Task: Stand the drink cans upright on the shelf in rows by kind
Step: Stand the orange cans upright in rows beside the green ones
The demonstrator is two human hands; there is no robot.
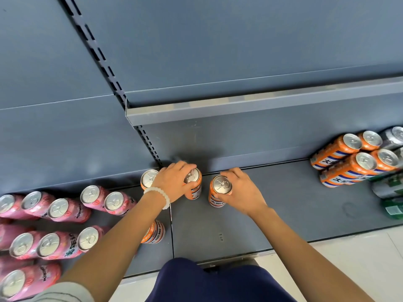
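Note:
My left hand (pixel 172 182) grips an upright orange can (pixel 194 188) near the back of the grey bottom shelf (pixel 294 203). My right hand (pixel 239 190) grips a second upright orange can (pixel 219 192) just to its right. Another orange can (pixel 148 178) stands left of my left hand, by the back wall. One more orange can (pixel 154 233) stands nearer the front, partly hidden under my left forearm. Several pink cans (pixel 58 211) stand in rows at the left. At the right, several orange cans (pixel 346 164) stand grouped.
Silver cans (pixel 394 138) and green cans (pixel 392 209) crowd the far right edge. An upper shelf lip (pixel 261 105) juts out above the back wall. A slotted upright post (pixel 150 144) divides the two bays. Pale floor tiles (pixel 359 258) lie in front, and my knee (pixel 207 282) is below.

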